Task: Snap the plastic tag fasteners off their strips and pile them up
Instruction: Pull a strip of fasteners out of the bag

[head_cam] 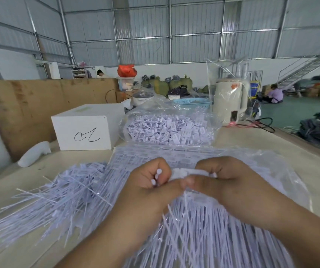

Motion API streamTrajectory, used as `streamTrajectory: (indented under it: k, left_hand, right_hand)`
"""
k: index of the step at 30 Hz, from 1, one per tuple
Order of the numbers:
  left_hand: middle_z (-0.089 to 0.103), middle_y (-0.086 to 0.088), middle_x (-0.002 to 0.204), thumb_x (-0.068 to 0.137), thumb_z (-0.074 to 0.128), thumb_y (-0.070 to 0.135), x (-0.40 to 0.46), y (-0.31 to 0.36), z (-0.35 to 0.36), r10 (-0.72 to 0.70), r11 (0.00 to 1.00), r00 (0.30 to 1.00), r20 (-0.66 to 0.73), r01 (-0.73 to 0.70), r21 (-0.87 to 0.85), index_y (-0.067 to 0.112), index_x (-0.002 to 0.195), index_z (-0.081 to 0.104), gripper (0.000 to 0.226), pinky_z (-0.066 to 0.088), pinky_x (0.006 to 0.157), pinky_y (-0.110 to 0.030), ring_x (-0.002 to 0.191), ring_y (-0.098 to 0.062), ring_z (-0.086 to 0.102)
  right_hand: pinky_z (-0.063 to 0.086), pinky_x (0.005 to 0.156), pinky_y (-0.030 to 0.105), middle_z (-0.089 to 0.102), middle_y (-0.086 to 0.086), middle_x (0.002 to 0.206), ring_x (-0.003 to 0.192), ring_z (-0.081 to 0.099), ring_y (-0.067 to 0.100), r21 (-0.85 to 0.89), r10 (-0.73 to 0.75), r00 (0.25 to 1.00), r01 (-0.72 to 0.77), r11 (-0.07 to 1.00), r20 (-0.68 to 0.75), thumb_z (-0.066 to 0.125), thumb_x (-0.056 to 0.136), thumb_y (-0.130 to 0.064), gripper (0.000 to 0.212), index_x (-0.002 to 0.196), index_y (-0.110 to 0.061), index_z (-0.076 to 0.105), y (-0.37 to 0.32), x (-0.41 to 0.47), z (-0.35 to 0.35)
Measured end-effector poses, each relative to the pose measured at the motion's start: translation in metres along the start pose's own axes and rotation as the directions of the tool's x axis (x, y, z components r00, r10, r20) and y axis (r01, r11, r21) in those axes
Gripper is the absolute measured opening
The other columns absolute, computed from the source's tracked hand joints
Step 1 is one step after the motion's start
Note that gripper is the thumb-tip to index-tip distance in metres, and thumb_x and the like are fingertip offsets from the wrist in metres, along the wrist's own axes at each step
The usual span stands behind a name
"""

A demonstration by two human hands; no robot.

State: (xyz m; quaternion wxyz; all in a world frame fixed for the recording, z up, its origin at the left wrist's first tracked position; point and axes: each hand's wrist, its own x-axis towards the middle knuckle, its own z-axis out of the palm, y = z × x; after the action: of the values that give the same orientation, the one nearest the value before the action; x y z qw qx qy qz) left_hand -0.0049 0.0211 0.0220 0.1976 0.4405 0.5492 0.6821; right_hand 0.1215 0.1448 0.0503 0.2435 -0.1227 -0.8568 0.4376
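Both hands work close together over the stack: the left hand [151, 182] has its fingers [156, 167] curled round a few loose fasteners, white heads poking out by the thumb, and the right hand [227, 182] pinches the strip [186, 172], a white bar spanning between the two hands, fingers clenched on it. The strip sits just above the stack of unsnapped sheets [155, 155], which lies on a clear plastic sheet [283, 171] on the tabletop [314, 182]. Risks, as a judgement: a twist too hard could break a thin tail instead of the joint; snapped pieces could spring off and drop among the sheets rather than the loose pile [58, 192] at left; the left hand looks full, so heads may slip out; tails tangle easily and could drag extras along; the slick plastic could let the stack slide. Counts: two hands, one strip in hand, one loose pile, one bagged heap [170, 128] of done fasteners behind, one white box [85, 128], one kettle [229, 99], one blue basket [191, 102]. Fasteners themselves: far too many to count; heads visible in the left hand, about three.
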Motion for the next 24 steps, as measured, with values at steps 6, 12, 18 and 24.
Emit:
streamTrajectory:
  k: [6, 12, 18, 24]
  left_hand:
    - [0.032, 0.008, 0.044, 0.068, 0.074, 0.022, 0.006, 0.000, -0.015, -0.085, 0.982, 0.994, -0.066, 0.072, -0.176, 0.022, 0.051, 0.039, 0.039, 0.028, 0.041, -0.020, 0.038, -0.008, 0.029]
    - [0.047, 0.008, 0.048, 0.064, 0.071, 0.032, 0.000, 0.002, -0.013, -0.050, 0.995, 0.965, 0.257, 0.071, -0.072, 0.027, 0.073, 0.062, 0.013, 0.032, 0.042, -0.017, 0.037, -0.006, 0.039]
    - [0.049, 0.000, 0.058, 0.073, 0.064, 0.013, 0.000, 0.009, -0.013, -0.069, 0.991, 0.929, 0.364, 0.105, -0.081, 0.025, 0.102, 0.071, 0.032, 0.032, 0.044, -0.018, 0.043, -0.006, 0.040]
    - [0.061, 0.012, 0.058, 0.079, 0.055, 0.015, -0.001, 0.018, -0.018, -0.055, 0.968, 0.799, 0.599, 0.189, -0.163, 0.019, 0.104, 0.066, 0.028, 0.034, 0.048, -0.019, 0.047, -0.001, 0.048]
  right_hand:
    - [0.038, 0.049, 0.025, 0.044, 0.013, 0.051, 0.043, 0.039, 0.017, 0.181, 0.057, 0.957, -0.004, 0.983, -0.283, 0.067, 0.079, -0.057, 0.057, 0.059, -0.006, 0.051, 0.003, 0.002, -0.015]
    - [0.034, 0.048, 0.020, 0.045, -0.002, 0.059, 0.051, 0.043, 0.010, 0.190, -0.123, 0.980, 0.092, 0.977, 0.159, 0.071, 0.074, -0.048, 0.032, 0.073, -0.019, 0.057, 0.003, -0.004, -0.001]
    - [0.038, 0.051, 0.017, 0.053, -0.009, 0.065, 0.055, 0.046, 0.004, 0.244, -0.099, 0.980, 0.055, 0.968, 0.172, 0.070, 0.077, -0.038, 0.027, 0.085, -0.016, 0.055, 0.007, -0.002, 0.002]
    - [0.035, 0.057, 0.010, 0.069, 0.020, 0.089, 0.064, 0.051, 0.005, 0.205, -0.107, 0.930, 0.035, 0.978, 0.350, 0.068, 0.084, -0.035, 0.027, 0.090, -0.011, 0.058, 0.005, -0.004, -0.002]
